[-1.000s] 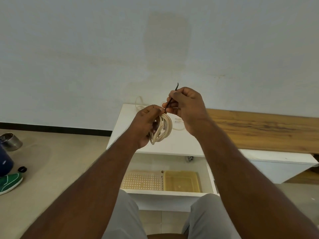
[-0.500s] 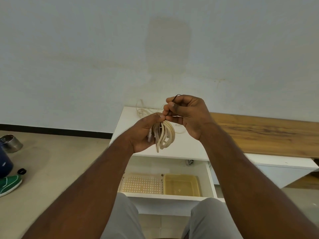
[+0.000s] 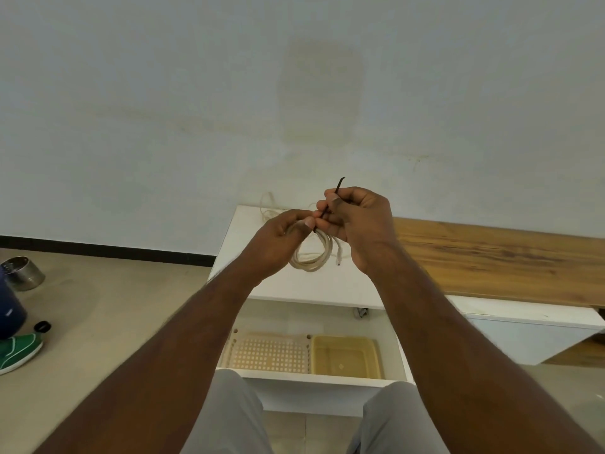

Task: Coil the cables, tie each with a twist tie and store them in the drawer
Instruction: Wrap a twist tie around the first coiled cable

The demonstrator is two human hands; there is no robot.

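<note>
Your left hand (image 3: pixel 278 237) is pinching the coiled cable (image 3: pixel 314 257) above the desk (image 3: pixel 294 290); right hand (image 3: pixel 357 221) is gripping the twist tie (image 3: pixel 329 208), whose end is now sticking up again. Tie not yet closed; drawer (image 3: pixel 311 380) waiting open.

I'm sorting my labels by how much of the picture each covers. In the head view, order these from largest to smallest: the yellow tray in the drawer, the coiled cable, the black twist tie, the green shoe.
1. yellow tray
2. coiled cable and green shoe: alike, both partly hidden, so unranked
3. black twist tie
</note>
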